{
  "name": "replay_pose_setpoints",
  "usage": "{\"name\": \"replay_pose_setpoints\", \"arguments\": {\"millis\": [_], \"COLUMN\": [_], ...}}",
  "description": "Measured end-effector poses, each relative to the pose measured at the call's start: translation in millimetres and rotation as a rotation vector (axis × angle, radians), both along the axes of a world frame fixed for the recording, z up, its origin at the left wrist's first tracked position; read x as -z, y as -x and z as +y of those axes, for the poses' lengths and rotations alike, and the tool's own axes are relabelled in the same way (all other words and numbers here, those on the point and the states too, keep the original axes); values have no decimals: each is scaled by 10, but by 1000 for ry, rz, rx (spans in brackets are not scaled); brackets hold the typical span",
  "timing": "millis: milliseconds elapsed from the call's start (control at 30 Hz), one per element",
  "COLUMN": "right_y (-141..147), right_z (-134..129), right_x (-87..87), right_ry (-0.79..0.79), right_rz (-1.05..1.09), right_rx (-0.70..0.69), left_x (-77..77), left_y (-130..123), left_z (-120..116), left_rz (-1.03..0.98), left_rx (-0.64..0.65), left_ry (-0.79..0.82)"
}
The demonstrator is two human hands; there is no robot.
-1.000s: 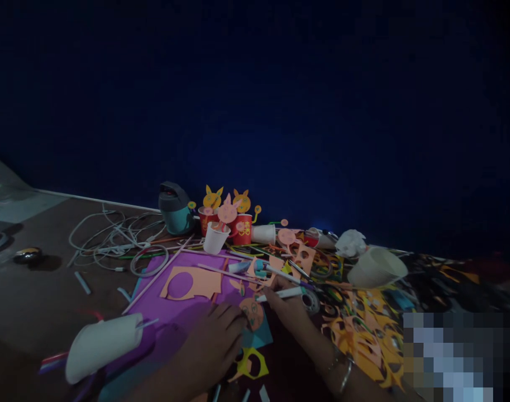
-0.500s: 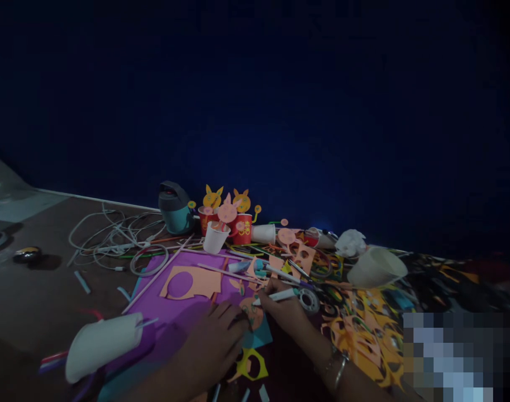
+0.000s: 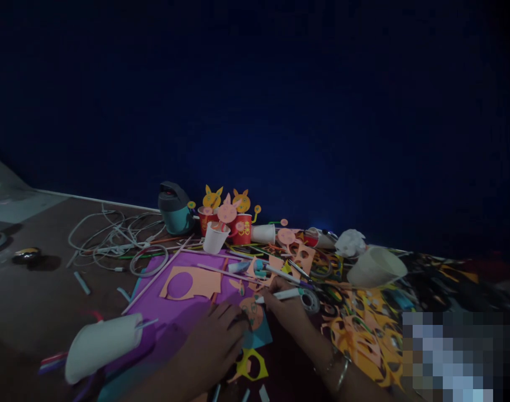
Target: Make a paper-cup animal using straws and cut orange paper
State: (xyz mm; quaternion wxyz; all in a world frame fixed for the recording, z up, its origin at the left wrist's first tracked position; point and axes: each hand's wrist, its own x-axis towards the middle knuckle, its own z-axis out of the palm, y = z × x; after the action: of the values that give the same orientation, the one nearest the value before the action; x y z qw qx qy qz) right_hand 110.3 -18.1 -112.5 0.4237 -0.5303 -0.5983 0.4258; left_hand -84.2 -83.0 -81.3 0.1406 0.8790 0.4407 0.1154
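The right hand [image 3: 283,309] is shut on a white marker [image 3: 280,294]. Its tip points left at the orange paper face [image 3: 252,312], and the half-open left hand [image 3: 210,347] rests beside it, gripping nothing.

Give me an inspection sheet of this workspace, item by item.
Surface: brown tabletop, partly covered by a purple sheet.
Work things: white marker beside an orange paper face.
Clutter: straws, paper cutouts, red paper cups, tape roll.
Hands: right hand grips the marker; left hand lies at the paper face's edge.
Cables: white cables, loosely tangled beyond the sheet.
Surroundings: dark blue wall.
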Motion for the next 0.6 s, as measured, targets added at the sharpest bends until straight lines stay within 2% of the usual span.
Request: {"name": "replay_pose_setpoints", "arguments": {"millis": [233, 600], "right_y": [1, -6], "right_z": [5, 1], "right_x": [46, 4], "right_ry": [16, -14], "right_rz": [-56, -67], "right_rx": [-31, 27], "left_x": [-12, -15], "left_y": [-7, -6], "left_z": [-3, -4], "left_rz": [-8, -14], "left_rx": [7, 1], "left_ry": [-11, 12]}}
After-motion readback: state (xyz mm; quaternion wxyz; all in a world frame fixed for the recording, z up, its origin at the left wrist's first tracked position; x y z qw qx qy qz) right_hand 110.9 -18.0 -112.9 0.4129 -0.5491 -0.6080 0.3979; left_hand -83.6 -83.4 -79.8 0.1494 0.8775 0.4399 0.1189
